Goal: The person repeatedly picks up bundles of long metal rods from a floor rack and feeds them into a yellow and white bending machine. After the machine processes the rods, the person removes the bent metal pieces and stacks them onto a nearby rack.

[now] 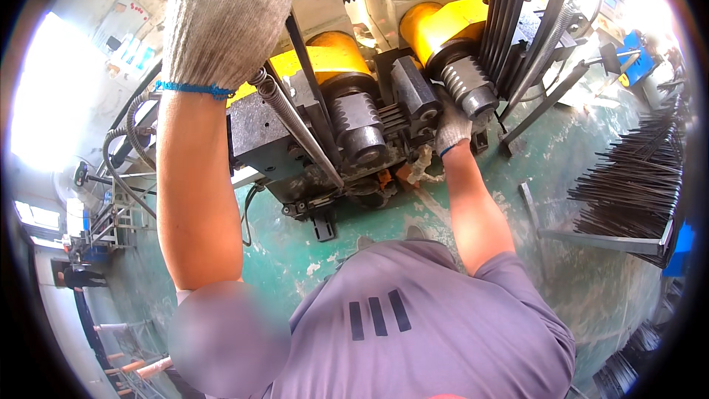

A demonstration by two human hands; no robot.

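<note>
A grey-white knitted work glove with a blue cuff covers my left hand (pixel 229 18), raised high at the upper left, in front of the machine. Its fingers run out past the top edge. My right hand (pixel 453 127), gloved too, reaches in low beside a dark steel block (pixel 415 92) and under the right grooved roller (pixel 470 85). The machine hides its fingers, so whatever they touch cannot be seen. A second grooved roller (pixel 358 125) sits to the left. Behind both rollers are yellow cylindrical housings (pixel 336 55). A coil spring on a rod (pixel 295 125) slants down below my left hand.
Several long dark bars (pixel 509 11) stand at the machine's right. A rack (pixel 605 240) full of thin dark rods stands on the green floor (pixel 509 177) to the right. Hoses (pixel 122 137) hang at the left. Another person (pixel 80 278) is far off at the left.
</note>
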